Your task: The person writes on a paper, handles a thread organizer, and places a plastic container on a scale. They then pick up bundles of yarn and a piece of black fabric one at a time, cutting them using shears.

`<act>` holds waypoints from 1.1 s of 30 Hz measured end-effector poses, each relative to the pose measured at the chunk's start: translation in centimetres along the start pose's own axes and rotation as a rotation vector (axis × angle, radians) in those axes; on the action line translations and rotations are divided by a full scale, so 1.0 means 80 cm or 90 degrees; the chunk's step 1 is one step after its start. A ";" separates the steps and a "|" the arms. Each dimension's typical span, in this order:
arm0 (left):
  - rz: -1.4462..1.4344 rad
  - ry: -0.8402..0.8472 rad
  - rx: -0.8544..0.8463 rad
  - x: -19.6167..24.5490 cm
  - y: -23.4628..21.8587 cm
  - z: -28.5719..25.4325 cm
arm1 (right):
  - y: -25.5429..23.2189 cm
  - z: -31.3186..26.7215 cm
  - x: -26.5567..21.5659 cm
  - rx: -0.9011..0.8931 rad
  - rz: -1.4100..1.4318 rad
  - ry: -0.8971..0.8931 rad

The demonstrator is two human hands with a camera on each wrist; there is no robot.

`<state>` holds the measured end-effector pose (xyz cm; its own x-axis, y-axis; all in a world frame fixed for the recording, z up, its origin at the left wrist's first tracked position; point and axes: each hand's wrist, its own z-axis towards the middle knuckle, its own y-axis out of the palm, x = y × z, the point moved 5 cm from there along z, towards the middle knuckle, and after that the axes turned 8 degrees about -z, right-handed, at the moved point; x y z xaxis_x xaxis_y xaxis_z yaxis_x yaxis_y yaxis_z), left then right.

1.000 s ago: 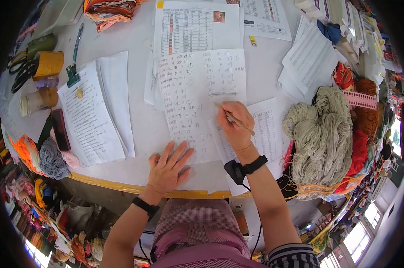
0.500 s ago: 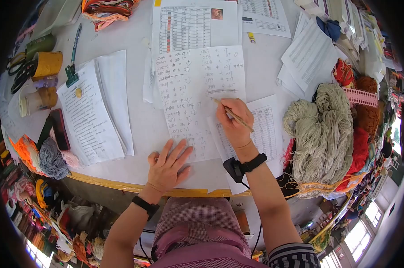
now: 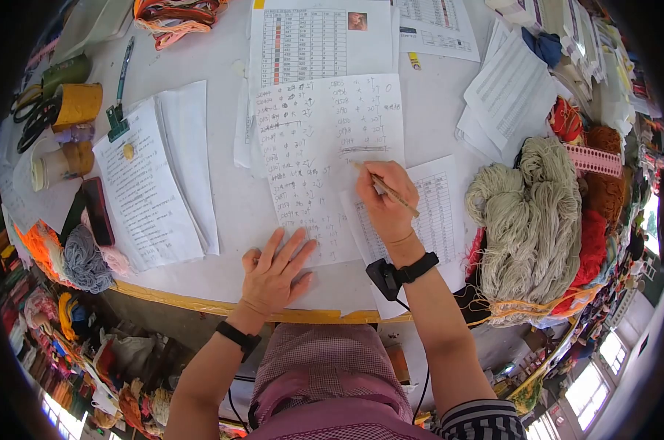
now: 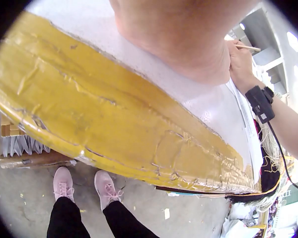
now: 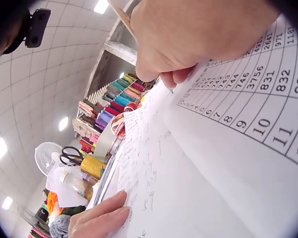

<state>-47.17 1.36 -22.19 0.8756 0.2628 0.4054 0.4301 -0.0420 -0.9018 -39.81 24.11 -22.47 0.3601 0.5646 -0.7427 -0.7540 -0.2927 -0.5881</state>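
My right hand (image 3: 387, 198) pinches a slim wood-coloured pencil (image 3: 394, 195), its tip on a handwritten sheet (image 3: 313, 176) just below a double ruled line. In the right wrist view the curled fingers (image 5: 179, 74) rest on the paper around the pencil's lower end. My left hand (image 3: 274, 271) lies flat with spread fingers over the sheet's lower left edge. Two of its fingers (image 5: 102, 215) show at the bottom of the right wrist view. A printed number table (image 3: 434, 198) lies partly under the right hand.
A printed colour chart (image 3: 302, 44) lies above the handwritten sheet. Clipped papers (image 3: 152, 191), a phone (image 3: 98, 213) and scissors (image 3: 38, 125) are at left. Grey-beige yarn skeins (image 3: 530, 220) lie at right. Yellow tape (image 4: 104, 114) covers the table's front edge.
The pencil tip has shifted slightly left and up under the double line, the right hand moving a little with it. The left hand stays on the sheet; the view has drifted slightly.
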 end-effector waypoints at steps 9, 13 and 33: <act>-0.007 -0.006 -0.009 0.001 -0.002 0.001 | 0.000 -0.002 0.004 -0.010 0.017 0.018; -0.010 0.012 0.003 0.002 -0.001 0.000 | -0.001 -0.001 0.003 0.006 0.006 0.030; -0.009 0.017 0.012 0.001 -0.002 0.002 | -0.016 0.001 0.006 0.030 0.044 0.028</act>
<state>-47.19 1.54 -22.03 0.8753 0.2366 0.4217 0.4386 -0.0210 -0.8985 -38.72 24.83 -22.07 0.3295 0.5089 -0.7953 -0.8026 -0.2927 -0.5198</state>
